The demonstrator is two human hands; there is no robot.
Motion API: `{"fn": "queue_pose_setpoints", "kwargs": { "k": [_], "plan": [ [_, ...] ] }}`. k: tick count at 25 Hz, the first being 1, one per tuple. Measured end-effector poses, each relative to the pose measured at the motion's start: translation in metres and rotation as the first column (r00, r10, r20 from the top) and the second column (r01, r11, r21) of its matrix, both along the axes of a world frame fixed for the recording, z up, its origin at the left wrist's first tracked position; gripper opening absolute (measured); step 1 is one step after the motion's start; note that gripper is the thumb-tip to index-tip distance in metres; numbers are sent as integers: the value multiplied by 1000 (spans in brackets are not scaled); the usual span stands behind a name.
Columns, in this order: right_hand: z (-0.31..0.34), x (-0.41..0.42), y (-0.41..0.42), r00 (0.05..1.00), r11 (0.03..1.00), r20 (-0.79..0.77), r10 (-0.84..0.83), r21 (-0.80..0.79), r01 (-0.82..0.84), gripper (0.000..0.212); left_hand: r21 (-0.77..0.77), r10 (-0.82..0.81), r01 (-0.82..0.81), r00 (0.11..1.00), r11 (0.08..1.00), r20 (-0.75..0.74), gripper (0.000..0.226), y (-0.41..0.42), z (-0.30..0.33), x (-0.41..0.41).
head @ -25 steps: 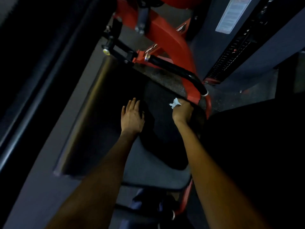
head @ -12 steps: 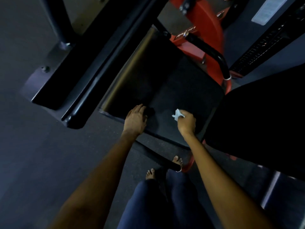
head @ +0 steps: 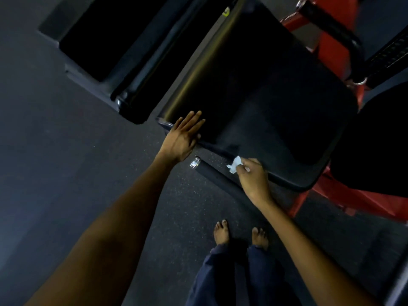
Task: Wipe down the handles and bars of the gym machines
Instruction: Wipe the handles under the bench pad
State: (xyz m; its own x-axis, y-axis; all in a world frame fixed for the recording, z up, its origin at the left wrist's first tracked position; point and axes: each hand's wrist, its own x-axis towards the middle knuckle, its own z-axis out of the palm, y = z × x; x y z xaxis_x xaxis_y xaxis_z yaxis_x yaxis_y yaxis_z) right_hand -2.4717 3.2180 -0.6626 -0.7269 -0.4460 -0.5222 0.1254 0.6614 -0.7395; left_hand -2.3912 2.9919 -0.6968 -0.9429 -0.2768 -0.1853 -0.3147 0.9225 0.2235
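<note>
A wide black seat pad point(head: 271, 89) of a red-framed gym machine point(head: 335, 36) fills the upper middle. My left hand point(head: 184, 135) lies flat, fingers spread, on the pad's near left corner. My right hand point(head: 251, 177) is closed around a small white wipe point(head: 235, 164) at the pad's near edge. Under that edge runs a black bar with a chrome end cap point(head: 194, 162). A black padded handle point(head: 337, 29) curves at the upper right.
A long black machine base point(head: 132, 62) lies to the left of the pad. Dark speckled rubber floor point(head: 66, 162) spreads left and below. My bare feet point(head: 240, 236) stand just short of the bar. Another black pad point(head: 375, 146) sits at the right.
The view has swung back and down, so the pad sits higher in frame. Both hands have slid toward the pad's near edge, the left to its corner, the right with the wipe to the rim.
</note>
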Motion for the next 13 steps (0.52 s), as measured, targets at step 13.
{"fn": "queue_pose_setpoints", "kwargs": {
  "k": [13],
  "plan": [
    [-55,29,69,707,812,-522,477,-47,-582,44,-269,60,-74,996,960,-61,60,14,-37,3]
  ]
}}
